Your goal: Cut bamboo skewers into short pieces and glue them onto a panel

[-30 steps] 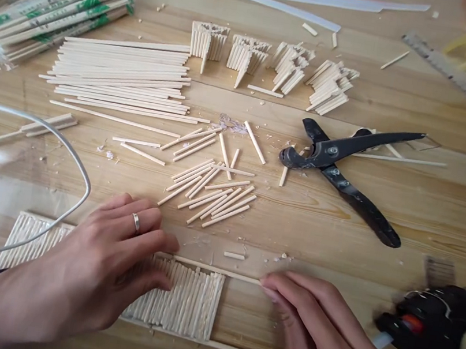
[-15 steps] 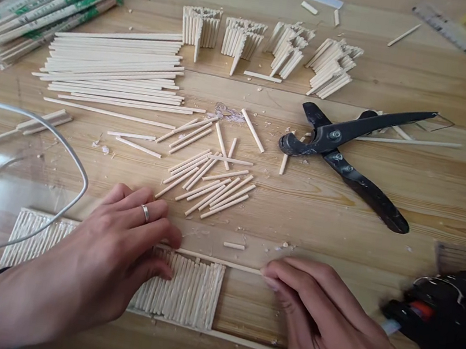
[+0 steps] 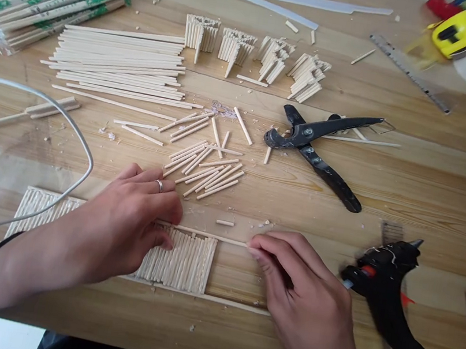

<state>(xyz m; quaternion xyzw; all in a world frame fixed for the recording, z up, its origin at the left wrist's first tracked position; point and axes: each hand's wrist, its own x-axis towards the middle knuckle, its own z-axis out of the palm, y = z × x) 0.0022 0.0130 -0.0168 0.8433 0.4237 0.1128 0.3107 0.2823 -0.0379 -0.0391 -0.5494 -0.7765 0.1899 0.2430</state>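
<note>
A flat panel of short wooden sticks (image 3: 183,260) set side by side lies near the table's front. Along its far edge runs a long thin wooden stick (image 3: 227,239), reaching past the panel's right end. My right hand (image 3: 306,296) is closed, thumb and fingertips pinching that stick near its right end. Over the panel, my left hand (image 3: 129,223) has its fingers curled and its thumb bent around the stick at the far edge. A second long stick (image 3: 235,304) follows the panel's near edge. My left forearm hides part of the panel.
Loose short sticks (image 3: 211,174) lie beyond my hands, with longer sticks (image 3: 118,64) behind. Black cutters (image 3: 312,142) and a glue gun (image 3: 390,297) are on the right. Small stick structures (image 3: 234,46) stand at the back. A white cable (image 3: 83,146) loops at left.
The view has shifted, bringing more of the glue gun and a yellow tape measure into sight. Both hands keep their places on the stick and panel.
</note>
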